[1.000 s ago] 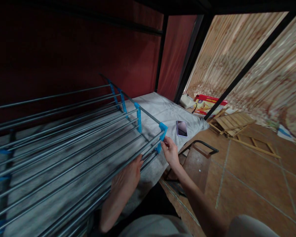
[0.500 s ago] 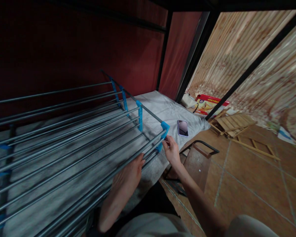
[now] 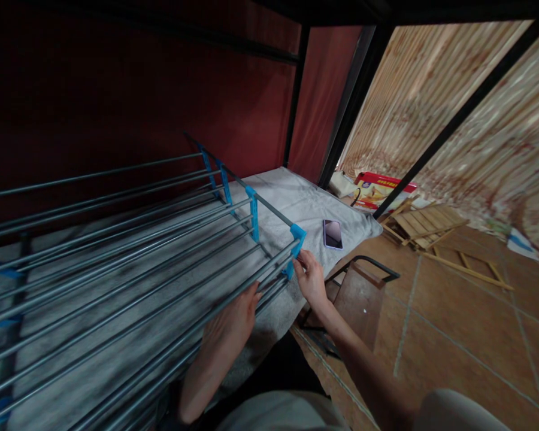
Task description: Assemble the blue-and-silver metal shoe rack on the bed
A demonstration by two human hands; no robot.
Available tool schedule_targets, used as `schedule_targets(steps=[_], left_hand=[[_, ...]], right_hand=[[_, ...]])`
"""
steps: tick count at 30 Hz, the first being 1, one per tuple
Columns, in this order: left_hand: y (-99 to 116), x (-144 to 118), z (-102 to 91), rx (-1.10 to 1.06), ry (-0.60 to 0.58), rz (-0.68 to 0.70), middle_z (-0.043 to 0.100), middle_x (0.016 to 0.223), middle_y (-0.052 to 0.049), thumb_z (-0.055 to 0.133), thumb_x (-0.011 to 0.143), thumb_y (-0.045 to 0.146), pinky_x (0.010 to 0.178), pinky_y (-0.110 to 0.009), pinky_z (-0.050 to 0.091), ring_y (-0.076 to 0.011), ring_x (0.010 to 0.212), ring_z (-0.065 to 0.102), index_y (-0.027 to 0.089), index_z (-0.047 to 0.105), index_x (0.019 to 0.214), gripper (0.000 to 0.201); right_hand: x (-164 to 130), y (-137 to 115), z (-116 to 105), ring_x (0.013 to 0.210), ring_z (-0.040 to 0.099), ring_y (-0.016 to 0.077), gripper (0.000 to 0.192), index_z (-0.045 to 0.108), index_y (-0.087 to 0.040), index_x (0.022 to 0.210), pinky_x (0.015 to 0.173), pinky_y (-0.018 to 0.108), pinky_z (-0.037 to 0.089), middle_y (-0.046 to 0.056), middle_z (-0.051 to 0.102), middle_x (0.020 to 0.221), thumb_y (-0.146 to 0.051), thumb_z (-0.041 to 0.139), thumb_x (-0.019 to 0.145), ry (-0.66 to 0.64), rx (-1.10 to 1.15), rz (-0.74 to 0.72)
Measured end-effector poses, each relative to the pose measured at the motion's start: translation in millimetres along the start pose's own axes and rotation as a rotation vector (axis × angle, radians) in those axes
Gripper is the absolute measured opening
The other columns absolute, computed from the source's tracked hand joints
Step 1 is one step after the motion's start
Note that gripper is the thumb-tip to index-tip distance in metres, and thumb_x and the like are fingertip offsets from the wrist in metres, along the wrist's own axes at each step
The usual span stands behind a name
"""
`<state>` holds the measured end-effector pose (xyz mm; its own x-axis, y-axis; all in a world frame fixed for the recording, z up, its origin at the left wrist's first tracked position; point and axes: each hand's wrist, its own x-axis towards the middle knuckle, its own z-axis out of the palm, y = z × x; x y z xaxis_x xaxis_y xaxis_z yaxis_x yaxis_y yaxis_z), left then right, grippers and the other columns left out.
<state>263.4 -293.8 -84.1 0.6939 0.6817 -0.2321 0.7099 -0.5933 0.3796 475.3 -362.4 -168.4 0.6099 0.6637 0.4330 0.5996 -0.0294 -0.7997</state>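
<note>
Rack: long frame of thin grey metal rods running side by side, joined at the near end by bright blue plastic brackets set in a row along a cross rod; it lies on its side across a pale grey blanket on a low bunk, under a dark upper frame and against a dark red wall. Corner bracket: blue, at the rack's near right end, close to the blanket's edge. Right hand: fingertips pinched on the lower part of the corner bracket. Left hand: curled over the nearest rods, fingers wrapped on them, well apart from the right hand along the same edge. Phone: flat on the blanket, screen up, just beyond the corner bracket, not touching the rack. Box: red and yellow, on the floor past the bunk's end; contents cannot be told. Wood slats: heaped on the tiled floor to the right. Small dark stand: beside the bunk, beneath the right forearm. Open tiled floor lies to the right of the bunk's edge.
</note>
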Motion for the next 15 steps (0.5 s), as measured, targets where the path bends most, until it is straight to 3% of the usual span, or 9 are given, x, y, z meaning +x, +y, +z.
schedule_targets(steps=[10, 13, 15], left_hand=[[3.1, 1.1, 1.9, 0.058, 0.024, -0.023, 0.075, 0.131, -0.012, 0.04, 0.111, 0.031, 0.094, -0.031, 0.058, -0.0225, 0.114, 0.075, 0.023, 0.06, 0.146, 0.041], [6.1, -0.3, 0.0, 0.097, 0.048, -0.012, 0.078, 0.123, -0.011, 0.042, 0.11, 0.029, 0.09, -0.031, 0.059, -0.0232, 0.108, 0.077, 0.022, 0.063, 0.141, 0.038], [8.1, -5.5, 3.4, 0.164, 0.136, 0.026, 0.078, 0.121, -0.012, 0.041, 0.109, 0.025, 0.087, -0.033, 0.06, -0.0253, 0.108, 0.076, 0.02, 0.064, 0.14, 0.039]], right_hand=[[-2.4, -10.5, -3.5, 0.092, 0.064, 0.023, 0.033, 0.07, -0.017, 0.111, 0.085, 0.037, 0.052, 0.009, 0.067, 0.098, -0.021, 0.048, 0.088, -0.015, -0.024, -0.027], [-1.5, -5.3, -3.6, 0.092, 0.064, 0.0233, 0.038, 0.072, -0.018, 0.112, 0.088, 0.038, 0.053, 0.008, 0.069, 0.098, -0.021, 0.049, 0.082, -0.007, 0.077, 0.033], [-1.1, 5.3, -2.3, 0.099, 0.066, 0.0239, 0.043, 0.072, -0.019, 0.117, 0.096, 0.04, 0.053, 0.008, 0.073, 0.105, -0.023, 0.049, 0.081, 0.0, 0.229, 0.121]])
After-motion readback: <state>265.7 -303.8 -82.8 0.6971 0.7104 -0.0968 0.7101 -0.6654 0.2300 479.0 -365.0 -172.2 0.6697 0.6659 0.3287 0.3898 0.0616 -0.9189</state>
